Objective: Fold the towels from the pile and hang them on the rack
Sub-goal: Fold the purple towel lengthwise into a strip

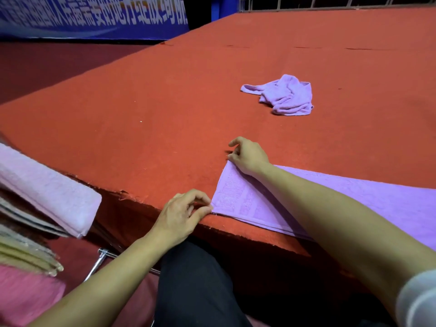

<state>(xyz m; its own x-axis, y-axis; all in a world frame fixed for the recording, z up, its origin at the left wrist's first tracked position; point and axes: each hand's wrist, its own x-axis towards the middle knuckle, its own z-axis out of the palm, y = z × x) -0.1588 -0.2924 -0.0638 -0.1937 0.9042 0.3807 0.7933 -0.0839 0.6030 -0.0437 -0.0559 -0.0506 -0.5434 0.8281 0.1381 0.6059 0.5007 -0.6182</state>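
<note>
A purple towel (pixel 368 197) lies flat along the near edge of the red-covered table (pixel 165 119), folded lengthwise. My left hand (pixel 182 214) pinches its near left corner at the table's edge. My right hand (pixel 247 155) pinches the far left corner, with my forearm lying across the towel. A second purple towel (pixel 283 95) lies crumpled farther back on the table, apart from both hands. At the lower left, folded towels hang over a rack: a pale lilac one (pixel 47 192) on top, beige ones (pixel 26 253) and a pink one (pixel 26 296) below.
A chrome bar of the rack (pixel 101 260) shows beside my dark trouser leg (pixel 195 286). A blue banner (pixel 94 15) with white writing stands behind the table at the far left. A metal railing (pixel 330 2) runs along the far right.
</note>
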